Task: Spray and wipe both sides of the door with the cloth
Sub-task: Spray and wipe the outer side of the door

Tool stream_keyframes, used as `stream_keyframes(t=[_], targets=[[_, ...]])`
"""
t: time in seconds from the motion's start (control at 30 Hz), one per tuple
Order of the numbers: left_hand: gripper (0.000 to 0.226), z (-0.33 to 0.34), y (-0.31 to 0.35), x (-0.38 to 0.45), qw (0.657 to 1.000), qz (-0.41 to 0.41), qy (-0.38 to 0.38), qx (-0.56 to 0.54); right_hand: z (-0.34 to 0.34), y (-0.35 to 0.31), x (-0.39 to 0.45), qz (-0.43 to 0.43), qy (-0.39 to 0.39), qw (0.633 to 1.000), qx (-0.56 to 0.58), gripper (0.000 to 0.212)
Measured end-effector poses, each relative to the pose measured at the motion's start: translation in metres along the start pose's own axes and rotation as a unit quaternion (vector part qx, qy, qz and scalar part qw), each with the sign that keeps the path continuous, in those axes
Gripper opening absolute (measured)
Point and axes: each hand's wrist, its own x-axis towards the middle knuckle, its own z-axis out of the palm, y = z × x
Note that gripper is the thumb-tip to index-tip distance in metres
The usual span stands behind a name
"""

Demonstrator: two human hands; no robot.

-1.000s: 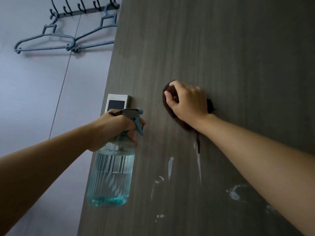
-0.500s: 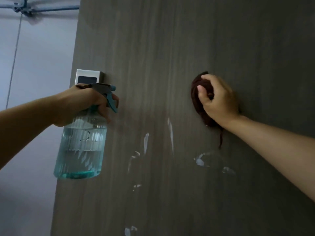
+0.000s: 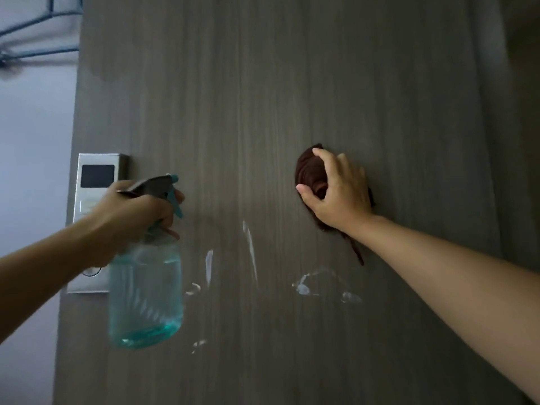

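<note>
Door (image 3: pixel 292 97) under cloth (image 3: pixel 306 173), right hand (image 3: pixel 340 197)

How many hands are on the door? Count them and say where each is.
1. The right hand presses the dark brown cloth against the grey wood-grain door. The left hand grips the clear blue-tinted spray bottle.

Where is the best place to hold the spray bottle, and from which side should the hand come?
Grip the spray bottle at its narrow neck under the trigger head, coming from the rear, as the left hand does: the nozzle faces the door, and the body is wide.
</note>
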Motion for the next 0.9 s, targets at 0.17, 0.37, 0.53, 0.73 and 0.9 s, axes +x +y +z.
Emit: stream_keyframes(t=[0.17, 0.37, 0.53, 0.73, 0.9], targets=[[0.033, 0.073, 0.045, -0.049, 0.999, 0.036, -0.013, 0.002, 0.0, -0.001, 0.0, -0.013, 0.003, 1.0, -0.017, 0.072], [0.026, 0.117, 0.051, -0.05, 0.999, 0.037, -0.035, -0.009, -0.005, -0.002, 0.005, -0.026, -0.029, 0.999, -0.029, 0.063], [0.023, 0.157, 0.04, -0.073, 0.996, 0.026, -0.082, -0.014, -0.025, 0.019, -0.007, -0.05, -0.037, 0.998, 0.016, 0.055], [0.035, 0.21, 0.004, -0.112, 0.989, 0.008, -0.144, -0.018, -0.052, 0.081, -0.08, 0.029, 0.036, 0.999, 0.02, 0.052], [0.022, 0.246, -0.026, -0.133, 0.99, 0.017, -0.137, 0.003, -0.054, 0.103, -0.142, 0.044, 0.07, 0.996, 0.02, 0.052]])
